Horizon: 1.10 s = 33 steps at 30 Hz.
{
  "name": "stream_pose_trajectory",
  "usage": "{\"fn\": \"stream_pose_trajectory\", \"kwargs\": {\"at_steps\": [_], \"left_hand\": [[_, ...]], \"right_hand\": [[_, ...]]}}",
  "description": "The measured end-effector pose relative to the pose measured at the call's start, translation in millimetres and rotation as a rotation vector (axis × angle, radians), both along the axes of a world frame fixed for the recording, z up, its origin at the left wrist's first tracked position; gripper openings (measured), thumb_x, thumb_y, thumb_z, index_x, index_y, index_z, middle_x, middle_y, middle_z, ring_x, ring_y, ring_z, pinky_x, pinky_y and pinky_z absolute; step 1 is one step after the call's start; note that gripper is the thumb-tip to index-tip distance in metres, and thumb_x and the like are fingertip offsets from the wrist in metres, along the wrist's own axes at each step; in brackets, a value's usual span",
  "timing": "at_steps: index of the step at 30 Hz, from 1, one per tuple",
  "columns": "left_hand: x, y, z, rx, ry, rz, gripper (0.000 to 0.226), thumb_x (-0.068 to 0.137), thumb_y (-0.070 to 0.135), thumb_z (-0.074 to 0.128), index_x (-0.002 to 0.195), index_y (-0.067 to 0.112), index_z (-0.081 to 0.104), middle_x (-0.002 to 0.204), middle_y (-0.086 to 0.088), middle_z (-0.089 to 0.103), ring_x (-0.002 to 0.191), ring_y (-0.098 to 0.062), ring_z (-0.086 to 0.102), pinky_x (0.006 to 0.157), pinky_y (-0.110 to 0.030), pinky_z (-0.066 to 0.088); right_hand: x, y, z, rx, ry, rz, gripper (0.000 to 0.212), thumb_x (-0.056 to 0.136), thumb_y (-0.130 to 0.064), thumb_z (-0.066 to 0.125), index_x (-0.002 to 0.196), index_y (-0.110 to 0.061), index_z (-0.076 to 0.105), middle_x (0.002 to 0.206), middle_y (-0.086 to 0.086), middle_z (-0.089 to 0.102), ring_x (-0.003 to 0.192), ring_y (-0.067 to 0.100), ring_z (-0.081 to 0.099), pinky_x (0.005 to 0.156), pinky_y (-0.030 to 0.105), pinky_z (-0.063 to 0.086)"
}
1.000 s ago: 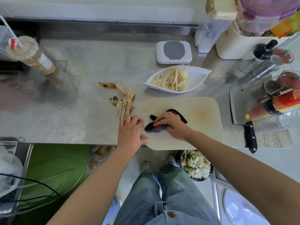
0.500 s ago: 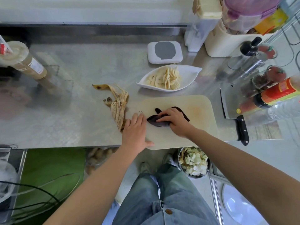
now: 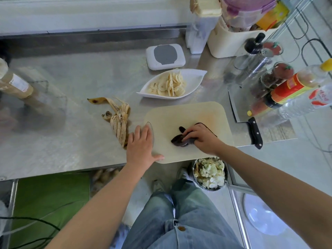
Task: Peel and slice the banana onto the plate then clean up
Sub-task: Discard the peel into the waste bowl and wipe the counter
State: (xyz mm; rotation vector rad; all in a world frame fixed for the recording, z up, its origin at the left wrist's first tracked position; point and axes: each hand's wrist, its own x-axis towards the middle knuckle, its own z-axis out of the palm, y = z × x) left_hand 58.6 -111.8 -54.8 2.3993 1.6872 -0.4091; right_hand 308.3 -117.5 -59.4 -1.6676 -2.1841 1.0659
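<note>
A cream cutting board (image 3: pixel 197 114) lies at the steel counter's near edge. My right hand (image 3: pixel 203 138) grips a dark cloth (image 3: pixel 179 140) and presses it onto the board. My left hand (image 3: pixel 142 146) lies flat on the board's left edge, fingers straight, thumb along the front edge. The white leaf-shaped plate (image 3: pixel 195 78) behind the board holds the banana slices (image 3: pixel 169 85). The empty banana peel (image 3: pixel 116 119) lies on the counter just left of my left hand.
A cleaver (image 3: pixel 251 126) rests right of the board, its black handle past the counter edge. Bottles and spice jars (image 3: pixel 287 87) crowd the right. A white scale (image 3: pixel 165 56) sits behind the plate. A bin of scraps (image 3: pixel 210 173) stands on the floor below the board.
My left hand slid from beside the peel onto the board's left edge and flattened. My right hand moved the cloth slightly across the board. The view shifted left.
</note>
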Motion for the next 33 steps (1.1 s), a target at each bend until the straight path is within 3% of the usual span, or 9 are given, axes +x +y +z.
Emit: {"fn": "stream_pose_trajectory", "kwargs": {"at_steps": [3,6,10,12,15,20,25,31,33], "left_hand": [[0.9,1.2,-0.7,-0.005,0.006,-0.001,0.122,0.065,0.081,0.054,0.15,0.007,0.007,0.158,-0.004,0.011,0.144,-0.031,0.006,0.115,-0.044,0.015],[3.4,2.3,-1.1,-0.02,-0.057,-0.02,0.119,0.069,0.072,0.061,0.151,0.011,0.001,0.159,-0.005,0.001,0.145,-0.03,-0.001,0.116,-0.045,0.012],[7.7,3.8,-3.8,-0.116,-0.175,-0.179,0.113,0.074,0.068,0.06,0.152,0.023,-0.008,0.158,-0.003,-0.017,0.146,-0.025,-0.013,0.118,-0.046,0.007],[11.6,1.9,-5.5,-0.146,-0.159,-0.195,0.116,0.071,0.072,0.059,0.152,0.022,-0.008,0.158,-0.004,-0.017,0.146,-0.025,-0.013,0.119,-0.045,0.005],[17.4,-2.2,-6.4,-0.117,-0.122,-0.182,0.118,0.07,0.07,0.063,0.152,0.019,-0.005,0.159,-0.007,-0.013,0.146,-0.028,-0.01,0.119,-0.045,0.005],[21.4,-3.2,-5.5,-0.102,-0.089,-0.18,0.116,0.071,0.069,0.063,0.152,0.015,-0.001,0.159,-0.011,-0.01,0.145,-0.033,-0.005,0.118,-0.047,0.008],[20.9,-2.9,-7.6,-0.123,-0.064,-0.197,0.116,0.074,0.068,0.061,0.151,0.012,-0.005,0.158,-0.013,-0.015,0.144,-0.036,-0.01,0.118,-0.049,0.006],[20.8,-3.4,-7.2,-0.139,-0.079,-0.193,0.116,0.074,0.066,0.062,0.151,0.012,-0.006,0.158,-0.013,-0.016,0.144,-0.036,-0.011,0.117,-0.049,0.003],[21.4,-3.3,-7.9,-0.136,-0.075,-0.191,0.116,0.074,0.067,0.062,0.151,0.012,-0.006,0.158,-0.013,-0.015,0.144,-0.036,-0.01,0.117,-0.049,0.004]], "right_hand": [[9.4,2.9,23.7,-0.237,0.25,-0.224,0.037,0.072,-0.001,0.045,0.099,-0.004,0.069,0.09,-0.009,0.066,0.087,0.012,0.057,0.082,0.028,0.044],[15.9,17.5,28.0,-0.306,0.377,-0.469,0.046,0.077,-0.001,0.044,0.121,-0.007,0.055,0.114,0.008,0.061,0.103,0.022,0.056,0.089,0.031,0.046],[19.8,19.6,13.0,-0.003,-0.111,-0.612,0.062,0.087,-0.005,0.048,0.145,-0.016,0.031,0.144,0.015,0.037,0.128,0.033,0.039,0.105,0.042,0.036],[8.5,11.6,10.2,0.209,-0.171,-0.649,0.059,0.091,-0.017,0.049,0.146,-0.023,0.03,0.15,0.013,0.028,0.135,0.034,0.028,0.109,0.046,0.03],[-15.8,-3.3,-9.8,0.149,-0.271,-0.431,0.066,0.089,-0.051,0.052,0.148,-0.035,0.026,0.158,0.005,0.015,0.145,0.027,0.011,0.113,0.046,0.019],[-24.1,-26.2,-26.0,0.271,-0.212,-0.26,0.049,0.084,-0.015,0.041,0.13,-0.019,0.057,0.139,0.009,0.05,0.13,0.03,0.04,0.102,0.047,0.039],[16.6,-60.0,-30.3,0.336,-0.158,0.052,0.059,0.07,0.002,0.043,0.119,-0.021,0.065,0.132,0.004,0.056,0.12,0.024,0.047,0.1,0.04,0.039],[66.9,-59.8,-24.6,0.362,-0.215,-0.604,0.052,0.072,0.01,0.048,0.115,-0.012,0.068,0.124,0.011,0.06,0.112,0.034,0.051,0.09,0.053,0.047],[40.1,-48.9,-20.5,0.345,-0.145,-0.624,0.049,0.076,0.001,0.044,0.116,-0.013,0.068,0.125,0.009,0.061,0.113,0.03,0.05,0.094,0.046,0.047]]}}
